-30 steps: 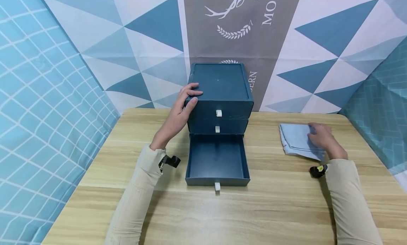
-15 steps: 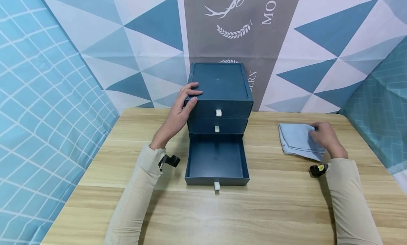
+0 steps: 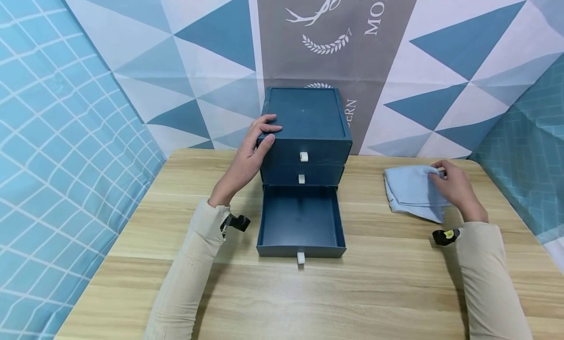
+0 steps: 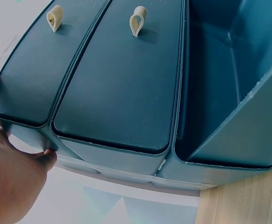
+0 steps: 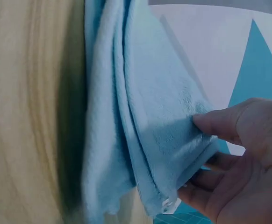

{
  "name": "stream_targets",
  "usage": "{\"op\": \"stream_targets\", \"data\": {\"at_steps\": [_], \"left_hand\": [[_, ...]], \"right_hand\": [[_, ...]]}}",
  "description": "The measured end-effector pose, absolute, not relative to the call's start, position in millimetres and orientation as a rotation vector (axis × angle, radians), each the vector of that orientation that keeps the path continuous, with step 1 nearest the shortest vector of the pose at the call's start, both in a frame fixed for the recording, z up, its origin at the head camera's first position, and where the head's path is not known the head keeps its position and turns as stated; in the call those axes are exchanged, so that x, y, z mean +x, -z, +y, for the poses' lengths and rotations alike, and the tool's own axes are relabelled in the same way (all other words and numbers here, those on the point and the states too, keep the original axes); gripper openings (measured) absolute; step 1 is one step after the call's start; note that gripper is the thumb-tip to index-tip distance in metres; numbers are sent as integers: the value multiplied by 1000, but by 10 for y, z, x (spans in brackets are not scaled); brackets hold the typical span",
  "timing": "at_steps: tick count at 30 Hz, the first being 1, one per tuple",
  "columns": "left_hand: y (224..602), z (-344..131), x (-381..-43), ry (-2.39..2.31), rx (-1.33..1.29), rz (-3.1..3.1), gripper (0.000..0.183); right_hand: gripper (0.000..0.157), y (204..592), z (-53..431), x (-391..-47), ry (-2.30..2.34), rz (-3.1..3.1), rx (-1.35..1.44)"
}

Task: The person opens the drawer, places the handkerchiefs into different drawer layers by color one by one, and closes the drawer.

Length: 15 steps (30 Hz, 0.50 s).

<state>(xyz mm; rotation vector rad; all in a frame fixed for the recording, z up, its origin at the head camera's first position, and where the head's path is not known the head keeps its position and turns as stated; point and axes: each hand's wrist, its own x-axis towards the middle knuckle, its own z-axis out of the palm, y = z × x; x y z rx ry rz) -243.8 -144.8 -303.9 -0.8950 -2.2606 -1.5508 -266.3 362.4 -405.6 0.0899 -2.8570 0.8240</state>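
A dark blue drawer cabinet (image 3: 305,113) stands at the back middle of the table, its lowest drawer (image 3: 301,217) pulled out with nothing in it. My left hand (image 3: 246,161) holds the cabinet's upper left front corner, fingers over the top and thumb at the front edge. In the left wrist view, a fingertip (image 4: 47,158) touches the cabinet's side. To the right lies a folded light blue towel (image 3: 411,188). My right hand (image 3: 456,185) pinches its far right corner, with the thumb (image 5: 211,123) on top and the fingers beneath. That corner is slightly raised.
Two upper drawers are pushed in, each with a white loop pull (image 3: 304,157). A patterned backdrop (image 3: 211,60) stands behind the wooden table (image 3: 370,291). Blue sheets (image 3: 66,158) hang at both sides.
My right hand has closed its pinch on the towel and moved slightly back, lifting the corner and shifting the towel a little. The left hand and drawer stay in place.
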Motion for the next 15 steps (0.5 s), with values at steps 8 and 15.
{"op": "stream_targets", "data": {"at_steps": [8, 15], "left_hand": [[3031, -1436, -2436, 1557, -906, -2263, 32], [3033, -1441, -2439, 1548, -898, -2267, 32]], "right_hand": [[43, 3971, 3608, -2635, -858, -2869, 114], [47, 3883, 3559, -2647, -875, -2853, 104]]}}
